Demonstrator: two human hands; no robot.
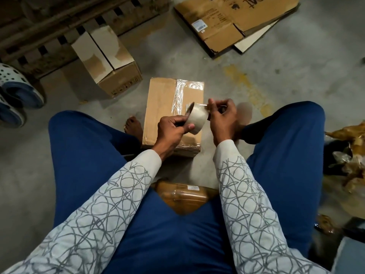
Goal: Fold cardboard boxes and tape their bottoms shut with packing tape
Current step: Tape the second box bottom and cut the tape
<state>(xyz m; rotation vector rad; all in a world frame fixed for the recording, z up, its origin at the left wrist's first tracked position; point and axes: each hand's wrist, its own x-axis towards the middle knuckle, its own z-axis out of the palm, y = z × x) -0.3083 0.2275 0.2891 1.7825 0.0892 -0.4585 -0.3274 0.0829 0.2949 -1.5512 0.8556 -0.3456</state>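
A brown cardboard box (162,107) lies on the floor between my knees, with clear tape running along its seam and across its far end. Above it my left hand (173,128) grips a roll of clear packing tape (196,118). My right hand (222,114) pinches the loose end of the tape, pulled a short way off the roll. A second box (110,62) with its white-lined flaps closed and untaped stands further back on the left.
Flattened cardboard sheets (233,20) lie at the back right. A wooden pallet (49,30) runs along the back left, with perforated clogs (13,86) beside it. Crumpled tape and wrapping scraps (351,161) pile at the right. Another taped box (183,196) sits under me.
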